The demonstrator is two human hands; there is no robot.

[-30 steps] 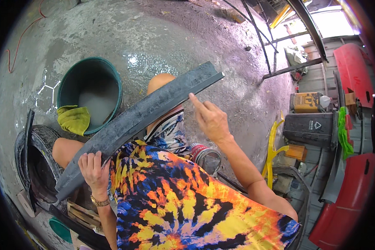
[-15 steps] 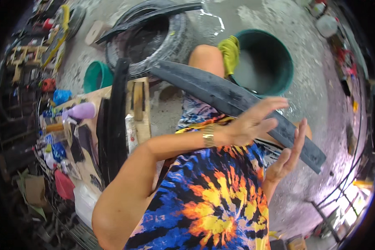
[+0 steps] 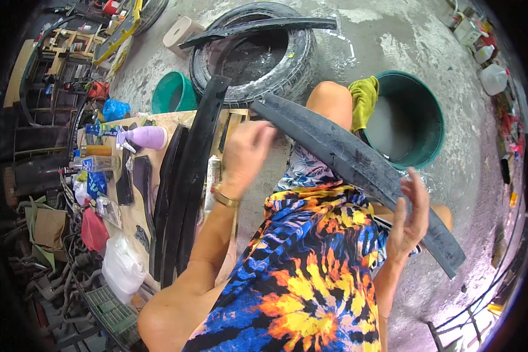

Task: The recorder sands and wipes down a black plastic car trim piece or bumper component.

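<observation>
Long grey panel (image 3: 358, 158) rests aslant across our left knee (image 3: 330, 102) and right knee (image 3: 442, 216), both ends jutting past them; we judge it lies so because two knees prop it without a grip. Largest about us is the counter (image 3: 130, 218) on our left, low and wooden, close enough, it seems, for us to reach from where we sit. Next comes the tyre (image 3: 301, 61), flat on the floor (image 3: 340, 50) beyond our left knee. Then the green bucket (image 3: 425, 117) stands just past the panel, probably there for easy dipping (its bottom looks cloudy, so we take it to hold liquid). Slimmer are the black strips (image 3: 202, 141), set lengthwise along the counter, perhaps so that they fit side by side; another dark strip (image 3: 264, 26) bridges the tyre, which serves as a stand. Behind the counter sits a small green tub (image 3: 186, 94). Over the bucket's rim hangs an olive cloth (image 3: 364, 100), likely to keep it handy. Our right hand (image 3: 413, 214) is loosely spread over the panel, contact unclear; our left hand (image 3: 249, 154), near the panel's far end, blurs with fingers bent, and we cannot tell whether it pinches anything. Smallest is the gold watch (image 3: 226, 199) on our left wrist.
</observation>
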